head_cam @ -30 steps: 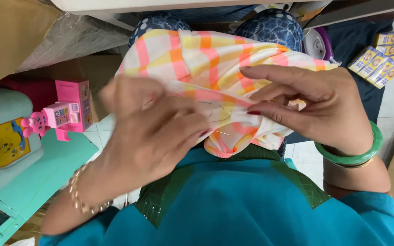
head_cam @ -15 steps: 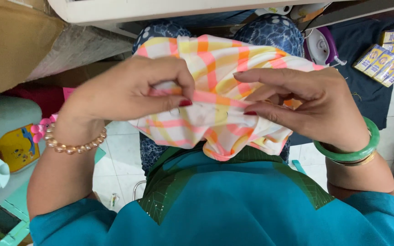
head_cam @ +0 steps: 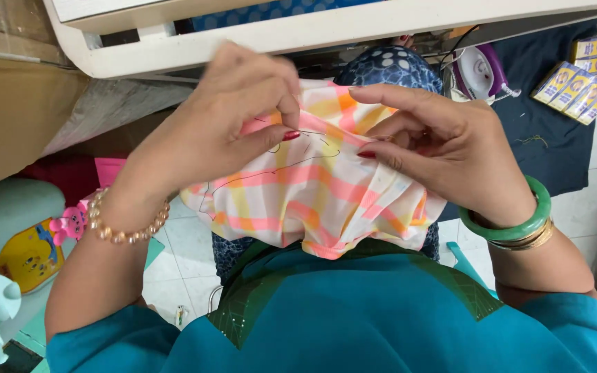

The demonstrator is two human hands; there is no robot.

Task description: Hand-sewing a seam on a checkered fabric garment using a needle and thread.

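Note:
A pink, yellow and white checked cloth point(head_cam: 312, 200) is bunched over my lap, above my teal top. My left hand point(head_cam: 222, 128), with a bead bracelet, is raised at the cloth's upper edge; thumb and forefinger pinch a thin needle point(head_cam: 305, 132). A dark thread point(head_cam: 271, 169) runs from it across the cloth. My right hand point(head_cam: 443, 145), wearing a green bangle, grips the cloth's upper right fold with its fingertips close to the needle.
A white table edge point(head_cam: 354, 31) runs across the top. A purple and white iron point(head_cam: 481, 69) and several small yellow and blue boxes point(head_cam: 582, 79) lie on a dark cloth point(head_cam: 554, 152) at right. A pink toy point(head_cam: 70, 222), teal plastic items point(head_cam: 8, 207) and cardboard point(head_cam: 15, 103) stand at left.
My left hand has lifted from low on the cloth to its top edge, drawing the dark thread out. My right hand has kept its hold on the cloth.

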